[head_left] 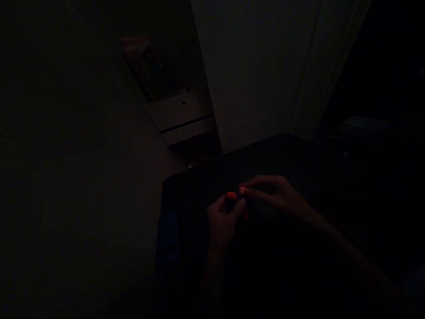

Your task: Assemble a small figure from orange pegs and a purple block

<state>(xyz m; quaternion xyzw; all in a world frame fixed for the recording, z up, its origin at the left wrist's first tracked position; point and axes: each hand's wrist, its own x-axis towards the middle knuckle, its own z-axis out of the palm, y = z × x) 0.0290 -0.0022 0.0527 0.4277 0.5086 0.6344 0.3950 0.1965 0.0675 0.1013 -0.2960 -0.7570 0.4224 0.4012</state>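
The view is very dark. My left hand (223, 221) is closed, thumb and fingers pinching a small orange-red object with a dark middle (231, 195). From the right, my right hand (280, 195) meets it, its fingertips pinched on a bright orange-red bit (242, 190) at the object's right side. Another orange-red part hangs just below the left thumb. Whether these parts are joined I cannot tell, and the fingers cover much of them. Both hands are above a dark tabletop (265, 155).
A blue flat item (168, 239) lies at the table's left edge. Beyond the table stand a pale drawer unit (179, 116) and a tall pale panel (255, 66). At the right are a dim box-like thing (363, 125) and a thin pale cable (332, 137).
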